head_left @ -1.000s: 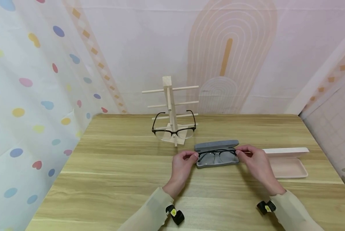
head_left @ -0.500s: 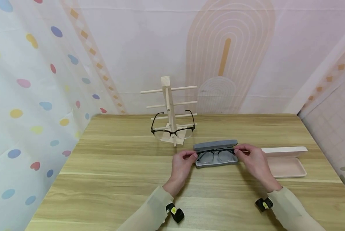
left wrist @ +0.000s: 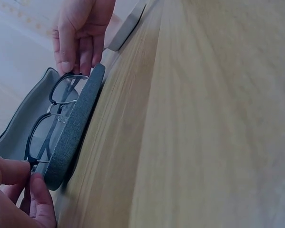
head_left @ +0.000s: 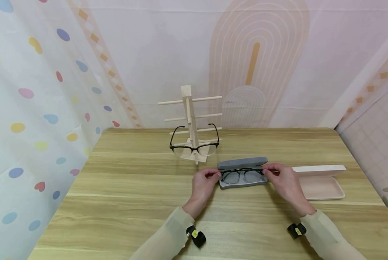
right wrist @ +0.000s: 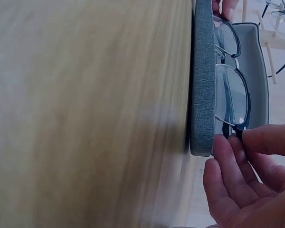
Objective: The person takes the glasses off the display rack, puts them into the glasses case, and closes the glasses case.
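Note:
A pair of black-rimmed eyeglasses (head_left: 242, 176) with folded temples sits in the mouth of an open grey glasses case (head_left: 244, 185). My left hand (head_left: 204, 184) pinches the left end of the frame between thumb and fingers. At the other end, the right hand (head_left: 284, 180) pinches the opposite hinge corner. In the left wrist view the eyeglasses (left wrist: 54, 116) stand partly above the near wall of the case (left wrist: 78, 128), lenses tilted. The right wrist view shows thumb and fingertips (right wrist: 254, 135) at the hinge, right by the case's end.
Behind the case stands a wooden glasses rack (head_left: 194, 119) with several pegs, bearing a second pair of eyeglasses (head_left: 195, 148). An open pale pink case (head_left: 323, 187) lies to the right, partly behind the right hand. A patterned curtain (head_left: 168, 47) borders the wooden table (head_left: 125, 209).
Both hands keep hold of the eyeglasses over the grey case. The right hand has shifted slightly left, and the lenses sit a little differently in the case. The view moved slightly.

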Motion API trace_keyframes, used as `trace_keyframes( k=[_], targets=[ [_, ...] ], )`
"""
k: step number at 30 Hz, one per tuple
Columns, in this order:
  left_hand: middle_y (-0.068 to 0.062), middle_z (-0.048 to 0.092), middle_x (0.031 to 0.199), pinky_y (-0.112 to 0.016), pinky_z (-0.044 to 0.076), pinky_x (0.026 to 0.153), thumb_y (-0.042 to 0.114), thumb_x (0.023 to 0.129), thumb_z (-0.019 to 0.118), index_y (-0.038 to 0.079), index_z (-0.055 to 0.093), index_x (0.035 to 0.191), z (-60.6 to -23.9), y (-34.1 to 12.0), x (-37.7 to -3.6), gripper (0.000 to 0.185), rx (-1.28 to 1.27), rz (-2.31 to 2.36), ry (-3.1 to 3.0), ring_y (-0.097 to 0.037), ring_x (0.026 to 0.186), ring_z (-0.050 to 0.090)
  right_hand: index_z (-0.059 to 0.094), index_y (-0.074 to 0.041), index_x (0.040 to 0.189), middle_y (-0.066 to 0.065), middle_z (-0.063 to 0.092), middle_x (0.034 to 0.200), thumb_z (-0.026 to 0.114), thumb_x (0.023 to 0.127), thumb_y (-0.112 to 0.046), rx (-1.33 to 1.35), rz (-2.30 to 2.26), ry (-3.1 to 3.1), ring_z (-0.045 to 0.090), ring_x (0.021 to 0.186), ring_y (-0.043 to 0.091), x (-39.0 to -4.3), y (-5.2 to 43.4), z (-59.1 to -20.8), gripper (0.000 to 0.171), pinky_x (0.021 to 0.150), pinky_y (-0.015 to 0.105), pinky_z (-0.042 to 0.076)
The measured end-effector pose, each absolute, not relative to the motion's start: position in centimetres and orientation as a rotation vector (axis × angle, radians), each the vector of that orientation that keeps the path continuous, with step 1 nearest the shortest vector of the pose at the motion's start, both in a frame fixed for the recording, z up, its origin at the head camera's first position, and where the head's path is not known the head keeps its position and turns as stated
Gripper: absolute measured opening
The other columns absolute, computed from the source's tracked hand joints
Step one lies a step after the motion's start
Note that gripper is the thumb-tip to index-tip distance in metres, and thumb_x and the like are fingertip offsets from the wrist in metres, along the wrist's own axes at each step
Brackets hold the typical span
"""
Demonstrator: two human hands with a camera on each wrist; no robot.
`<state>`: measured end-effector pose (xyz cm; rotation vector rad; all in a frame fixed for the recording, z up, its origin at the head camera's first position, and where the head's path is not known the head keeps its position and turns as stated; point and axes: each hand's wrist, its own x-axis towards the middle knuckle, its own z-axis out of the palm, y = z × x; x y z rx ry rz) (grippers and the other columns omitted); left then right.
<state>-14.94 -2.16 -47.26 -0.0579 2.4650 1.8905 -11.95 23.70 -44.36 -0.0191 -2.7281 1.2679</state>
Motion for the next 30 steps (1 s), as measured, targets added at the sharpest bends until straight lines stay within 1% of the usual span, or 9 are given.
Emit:
trace_keyframes(
  k=[6, 10, 17, 21, 24, 27, 30],
  targets=[
    [-0.007, 0.076, 0.091, -0.023, 0.051, 0.07, 0.006, 0.091, 0.074, 0.0, 0.079, 0.095, -47.12, -2.15, -15.19, 0.008, -0.058, 1.856, 2.49, -0.006, 0.075, 0.06, 0.079, -0.005, 0.106, 0.009, 0.077, 0.102, 0.066, 0.098, -0.007, -0.014, 1.236, -2.749, 0.067, 0.092, 0.019, -11.82, 23.73, -44.45, 0.015, 0.074, 0.022, 0.051],
    [-0.008, 0.076, 0.089, -0.021, 0.05, 0.067, 0.004, 0.09, 0.074, -0.001, 0.078, 0.095, -47.2, -2.17, -15.27, 0.008, -0.061, 1.86, 2.486, -0.005, 0.073, 0.059, 0.079, -0.005, 0.105, 0.01, 0.077, 0.102, 0.066, 0.098, -0.006, -0.022, 1.233, -2.759, 0.065, 0.088, 0.018, -11.72, 23.65, -44.46, 0.015, 0.068, 0.022, 0.049],
    [-0.008, 0.076, 0.087, -0.021, 0.051, 0.067, 0.003, 0.09, 0.074, -0.002, 0.078, 0.094, -47.21, -2.17, -15.46, 0.008, -0.072, 1.854, 2.478, -0.004, 0.072, 0.06, 0.078, -0.004, 0.106, 0.012, 0.077, 0.103, 0.066, 0.098, -0.005, -0.002, 1.224, -2.763, 0.058, 0.073, 0.013, -11.66, 23.6, -44.39, 0.015, 0.056, 0.023, 0.043],
    [-0.008, 0.076, 0.088, -0.023, 0.052, 0.069, 0.004, 0.09, 0.074, -0.001, 0.079, 0.094, -47.21, -2.23, -15.66, 0.008, -0.067, 1.834, 2.49, -0.005, 0.074, 0.061, 0.078, -0.003, 0.106, 0.014, 0.076, 0.103, 0.065, 0.097, -0.004, 0.015, 1.202, -2.776, 0.05, 0.061, 0.009, -11.61, 23.62, -44.33, 0.016, 0.05, 0.024, 0.038],
    [-0.008, 0.076, 0.09, -0.024, 0.053, 0.07, 0.004, 0.09, 0.074, 0.0, 0.08, 0.093, -47.27, -2.32, -15.74, 0.008, -0.053, 1.813, 2.506, -0.006, 0.076, 0.061, 0.078, -0.003, 0.106, 0.014, 0.076, 0.102, 0.063, 0.096, -0.001, 0.036, 1.177, -2.791, 0.045, 0.055, 0.008, -11.63, 23.66, -44.24, 0.018, 0.049, 0.025, 0.036],
    [-0.009, 0.077, 0.092, -0.026, 0.054, 0.073, 0.004, 0.091, 0.073, 0.0, 0.08, 0.094, -47.29, -2.41, -15.76, 0.009, -0.029, 1.789, 2.531, -0.009, 0.079, 0.063, 0.078, -0.002, 0.107, 0.015, 0.075, 0.105, 0.062, 0.094, 0.001, 0.073, 1.142, -2.807, 0.05, 0.061, 0.011, -11.61, 23.65, -44.11, 0.021, 0.053, 0.025, 0.039],
    [-0.01, 0.077, 0.096, -0.028, 0.056, 0.076, 0.003, 0.091, 0.072, -0.001, 0.08, 0.096, -47.35, -2.48, -15.75, 0.011, 0.012, 1.767, 2.556, -0.013, 0.084, 0.066, 0.078, 0.001, 0.11, 0.02, 0.073, 0.112, 0.061, 0.094, 0.003, 0.107, 1.107, -2.833, 0.058, 0.078, 0.019, -11.46, 23.58, -44.08, 0.023, 0.063, 0.027, 0.045]
  ],
)
